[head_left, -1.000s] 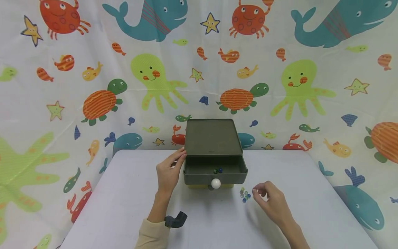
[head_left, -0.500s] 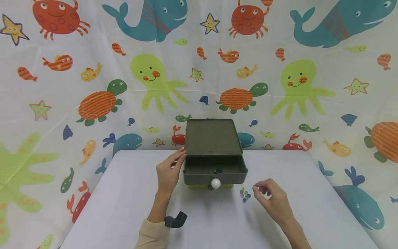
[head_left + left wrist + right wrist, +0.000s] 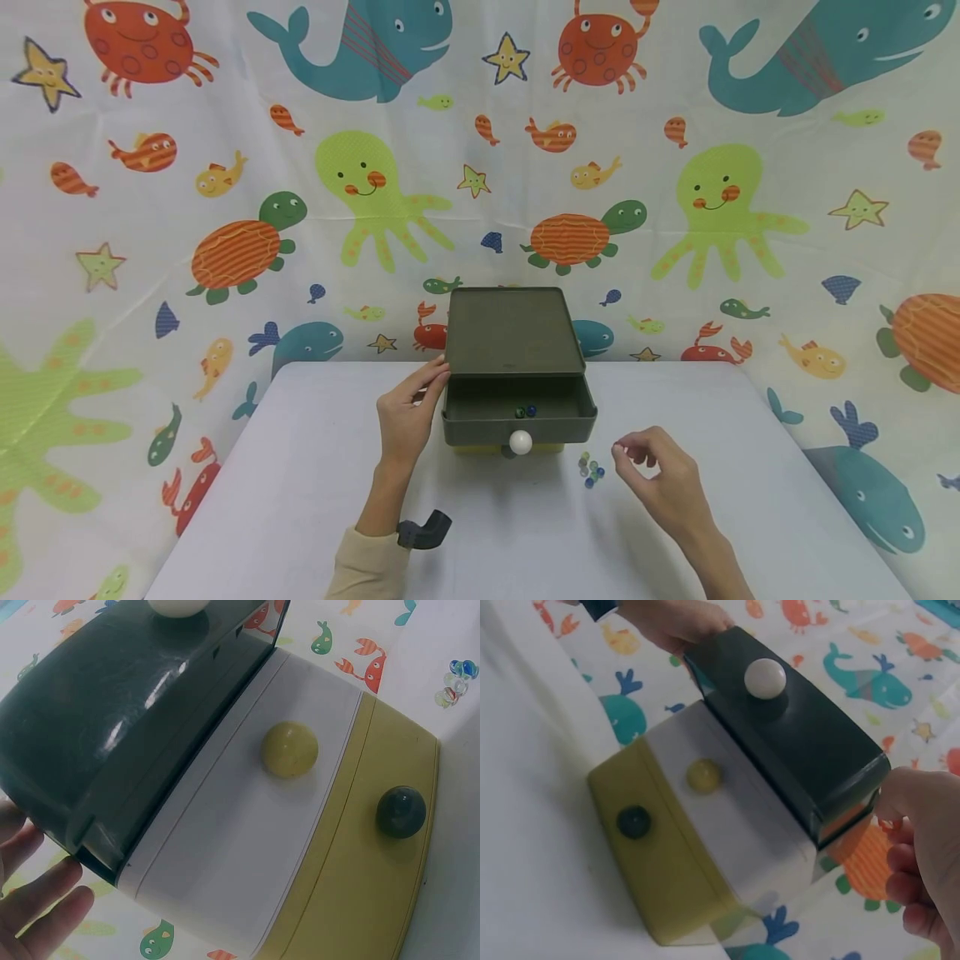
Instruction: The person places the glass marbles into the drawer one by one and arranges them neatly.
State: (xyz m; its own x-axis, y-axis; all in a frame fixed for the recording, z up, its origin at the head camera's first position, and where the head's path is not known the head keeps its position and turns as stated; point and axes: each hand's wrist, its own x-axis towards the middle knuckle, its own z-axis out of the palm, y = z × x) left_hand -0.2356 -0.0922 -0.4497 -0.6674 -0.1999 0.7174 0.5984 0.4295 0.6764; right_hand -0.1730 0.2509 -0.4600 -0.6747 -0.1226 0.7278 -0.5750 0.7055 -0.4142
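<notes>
Loose-fingered, touches left side of cabinet (image 3: 517, 333) with left hand (image 3: 405, 412), likely to steady it.
Beside marbles (image 3: 593, 475) front-right of cabinet, curls right hand (image 3: 666, 485); cannot tell whether gripping one.

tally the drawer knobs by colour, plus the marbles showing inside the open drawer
White knob: 1
Yellow knob: 1
Dark green knob: 1
Green marble: 1
Blue marble: 1
Total: 5
</notes>
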